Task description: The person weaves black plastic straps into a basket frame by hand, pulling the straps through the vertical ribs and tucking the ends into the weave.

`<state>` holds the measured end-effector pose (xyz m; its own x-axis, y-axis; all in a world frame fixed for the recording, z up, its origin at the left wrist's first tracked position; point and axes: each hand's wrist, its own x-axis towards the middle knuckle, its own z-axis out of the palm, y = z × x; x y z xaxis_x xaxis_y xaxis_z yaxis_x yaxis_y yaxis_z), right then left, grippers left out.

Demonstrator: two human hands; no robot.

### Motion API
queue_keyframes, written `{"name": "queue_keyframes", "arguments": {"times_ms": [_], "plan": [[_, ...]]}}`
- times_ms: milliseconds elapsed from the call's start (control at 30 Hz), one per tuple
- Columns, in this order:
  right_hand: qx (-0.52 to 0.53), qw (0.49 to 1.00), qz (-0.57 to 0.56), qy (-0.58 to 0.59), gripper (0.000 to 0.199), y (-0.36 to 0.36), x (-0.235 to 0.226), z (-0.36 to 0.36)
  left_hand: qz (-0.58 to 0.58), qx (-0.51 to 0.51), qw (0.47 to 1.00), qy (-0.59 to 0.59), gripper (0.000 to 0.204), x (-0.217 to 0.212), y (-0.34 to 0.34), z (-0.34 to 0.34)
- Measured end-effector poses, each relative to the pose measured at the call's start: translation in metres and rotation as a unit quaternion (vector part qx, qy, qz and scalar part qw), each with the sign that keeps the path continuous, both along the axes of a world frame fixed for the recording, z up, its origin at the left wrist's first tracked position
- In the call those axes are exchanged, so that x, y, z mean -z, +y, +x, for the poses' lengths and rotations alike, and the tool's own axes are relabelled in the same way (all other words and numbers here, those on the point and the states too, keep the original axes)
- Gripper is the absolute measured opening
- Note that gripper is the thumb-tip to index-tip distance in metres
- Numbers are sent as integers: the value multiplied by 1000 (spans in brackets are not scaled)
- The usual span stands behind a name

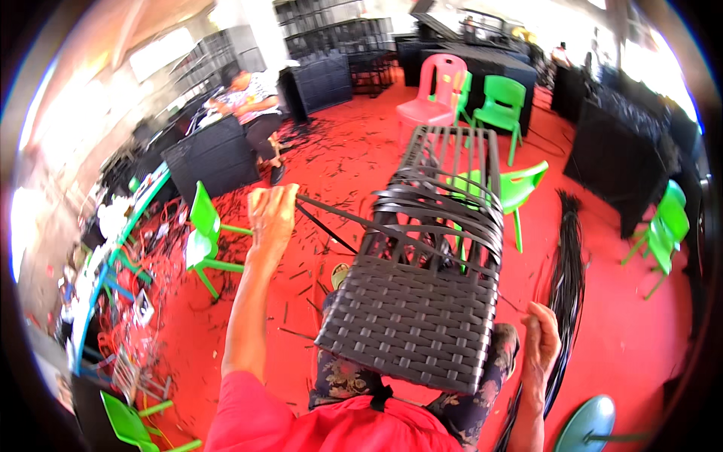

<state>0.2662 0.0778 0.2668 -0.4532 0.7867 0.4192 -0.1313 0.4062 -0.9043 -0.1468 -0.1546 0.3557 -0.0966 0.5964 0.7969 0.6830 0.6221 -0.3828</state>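
A dark woven piece of flat plastic strips on a frame lies across my lap. Its near part is tightly woven. Toward the far end, bare lengthwise strips show, with several loose cross strips bunched over them. My left hand, raised left of the frame, is closed on a dark flat strip pulled taut from the weave. My right hand sits beside the frame's right edge, fingers curled in a pinch. A thin strip end reaches toward it from the weave.
A long bundle of black strips lies on the red floor at right. Green chairs and a pink chair stand ahead. Another green chair is at left. A person sits working at far left. Strip scraps litter the floor.
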Motion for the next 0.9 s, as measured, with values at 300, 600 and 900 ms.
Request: {"name": "queue_keyframes", "arguments": {"times_ms": [300,600,900], "plan": [[56,990,117,-59,21,21,-22,20,32,-119,992,0,19,14,-88,-75],[-22,976,209,-61,23,9,-126,-48,108,-123,984,-71,14,-48,-114,-61],[-337,913,199,-115,55,-111,-251,-194,110,108,969,194,26,-99,-47,76]]}}
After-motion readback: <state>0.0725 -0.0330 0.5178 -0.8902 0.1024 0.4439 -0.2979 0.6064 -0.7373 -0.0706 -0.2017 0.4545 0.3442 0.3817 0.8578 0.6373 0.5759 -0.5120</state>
